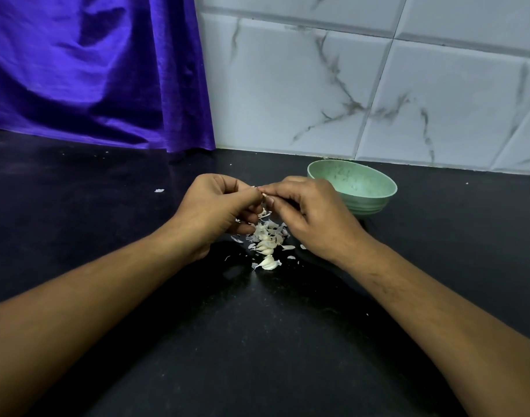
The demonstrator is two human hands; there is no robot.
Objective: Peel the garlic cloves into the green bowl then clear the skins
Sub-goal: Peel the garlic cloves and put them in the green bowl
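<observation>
Our forearms [113, 296] converge: left hand [218, 206] and right hand [312, 212] pinch one clove [263, 194], so skins [266, 233] land beside the green bowl [369, 204].

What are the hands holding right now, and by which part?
The left hand and right hand pinch a small garlic clove between fingertips, one from each side; fingers hide which end each grips.

Green bowl [352, 186] just beside hands [263, 206].
</observation>
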